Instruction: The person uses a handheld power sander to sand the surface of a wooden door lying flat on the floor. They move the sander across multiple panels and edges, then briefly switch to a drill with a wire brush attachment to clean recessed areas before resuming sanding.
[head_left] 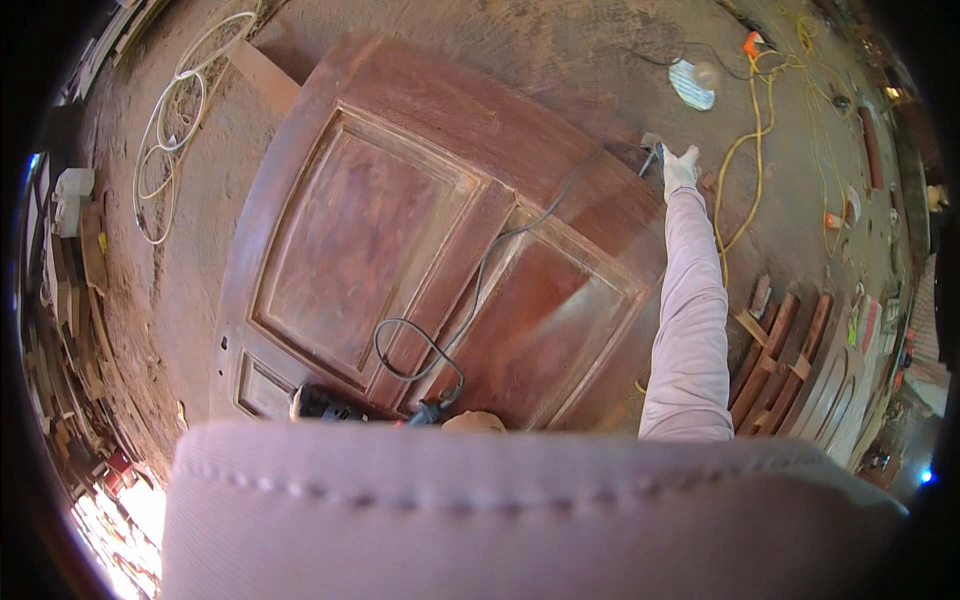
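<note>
Stitched fabric [500, 520] filled the foreground. Beyond it, a brown panelled door [360, 240] lay flat over the floor [550, 50]; a looped grey cord [482, 268] crossed it to a blue power tool [428, 411] at its near edge. The gloved right hand [680, 168] met a small tool [650, 143] past the far edge, toward the right corner, its grip unclear; the left hand was out of view, its state unknown.

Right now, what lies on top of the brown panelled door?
A grey cable loops across the door. A blue object and a dark one partly show; foreground fabric hides their undersides and the door's nearest part.
</note>
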